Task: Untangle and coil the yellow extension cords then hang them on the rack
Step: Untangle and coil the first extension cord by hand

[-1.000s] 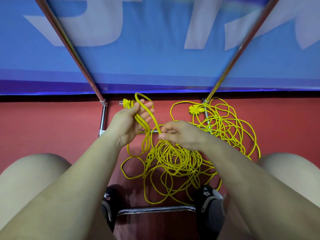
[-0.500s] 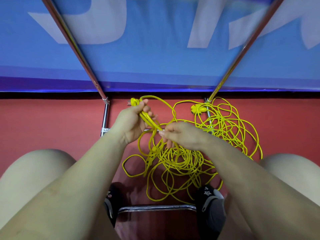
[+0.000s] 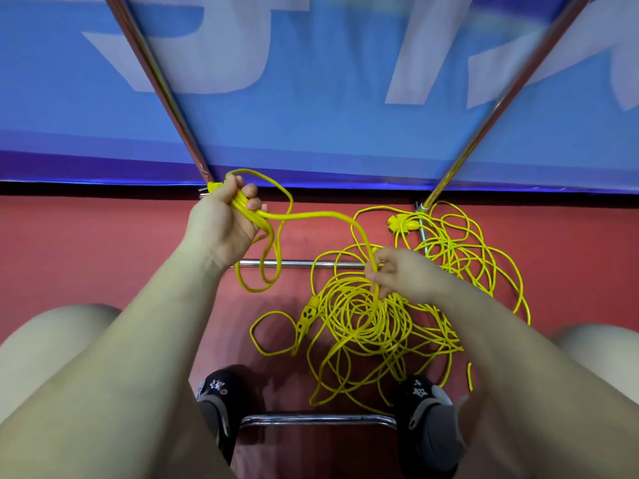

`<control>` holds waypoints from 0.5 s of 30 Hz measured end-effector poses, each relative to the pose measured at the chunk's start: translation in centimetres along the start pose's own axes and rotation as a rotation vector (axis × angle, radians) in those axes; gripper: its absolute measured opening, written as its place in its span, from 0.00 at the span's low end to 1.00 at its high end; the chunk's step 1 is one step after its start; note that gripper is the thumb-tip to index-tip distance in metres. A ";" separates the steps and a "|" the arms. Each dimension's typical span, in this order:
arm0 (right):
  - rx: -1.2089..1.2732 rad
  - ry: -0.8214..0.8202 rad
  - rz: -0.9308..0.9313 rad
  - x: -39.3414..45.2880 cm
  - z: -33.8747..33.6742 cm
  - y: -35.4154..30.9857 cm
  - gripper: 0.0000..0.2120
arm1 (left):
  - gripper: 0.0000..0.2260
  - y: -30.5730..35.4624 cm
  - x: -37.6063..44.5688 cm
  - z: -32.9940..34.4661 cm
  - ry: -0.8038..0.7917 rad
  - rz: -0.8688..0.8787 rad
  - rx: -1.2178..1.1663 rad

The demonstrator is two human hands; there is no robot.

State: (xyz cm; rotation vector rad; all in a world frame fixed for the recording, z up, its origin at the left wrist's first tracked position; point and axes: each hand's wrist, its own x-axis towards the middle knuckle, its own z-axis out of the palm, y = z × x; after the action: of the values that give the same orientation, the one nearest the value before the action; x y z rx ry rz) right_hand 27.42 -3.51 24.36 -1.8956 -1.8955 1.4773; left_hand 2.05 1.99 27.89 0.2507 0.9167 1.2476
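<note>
A tangled heap of yellow extension cord [image 3: 366, 326] lies on the red floor between my feet. My left hand [image 3: 224, 219] grips a few coiled loops of cord with the plug end [image 3: 213, 187] sticking out by my thumb; the loops hang down below it. From that hand one strand runs right to my right hand [image 3: 397, 274], which pinches it just above the heap. A socket block [image 3: 306, 316] lies at the heap's left edge. A second yellow tangle with a connector [image 3: 401, 224] lies behind, around the rack's right post.
The chrome rack's two posts [image 3: 162, 88] [image 3: 511, 88] rise apart in front of a blue banner [image 3: 318, 98]. Its low crossbars lie on the floor, far [image 3: 297, 263] and near [image 3: 318, 419]. My black shoes [image 3: 218, 395] [image 3: 425, 409] flank the heap.
My left hand has risen up and left with its loops. My right hand has slid right along the strand, which now stretches between the two hands.
</note>
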 end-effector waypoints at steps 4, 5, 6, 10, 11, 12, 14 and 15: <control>0.343 0.097 -0.053 -1.1 -1.2 -2.4 0.03 | 0.09 -0.1 -0.3 0.3 0.027 0.048 0.091; 0.412 0.128 -0.058 -1.2 -1.5 -2.9 0.03 | 0.08 -0.2 -0.4 0.3 0.033 0.070 0.129; 0.470 0.164 -0.051 -1.2 -1.7 -3.2 0.02 | 0.08 -0.5 -0.4 0.3 0.036 0.098 0.204; 0.775 0.217 0.061 -0.9 -2.5 -3.7 0.06 | 0.09 -2.5 -0.9 0.0 -0.070 0.234 0.728; 0.890 0.204 0.096 -0.7 -2.6 -3.7 0.08 | 0.09 -3.1 -1.1 0.1 -0.115 0.240 0.829; 1.013 0.187 0.131 -0.6 -2.7 -3.8 0.10 | 0.08 -3.7 -1.2 0.1 -0.158 0.225 0.898; 1.214 0.159 0.192 -0.4 -2.7 -4.0 0.08 | 0.08 -4.8 -1.3 0.2 -0.242 0.161 0.968; 1.283 0.156 0.219 -0.2 -2.7 -4.1 0.06 | 0.08 -5.3 -1.3 0.2 -0.279 0.126 0.987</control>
State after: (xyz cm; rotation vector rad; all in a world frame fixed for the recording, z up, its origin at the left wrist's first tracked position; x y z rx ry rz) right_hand 26.29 -1.26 28.57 -1.4298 -0.3470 1.8001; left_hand 5.90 -0.94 25.36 1.2423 1.2199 0.7494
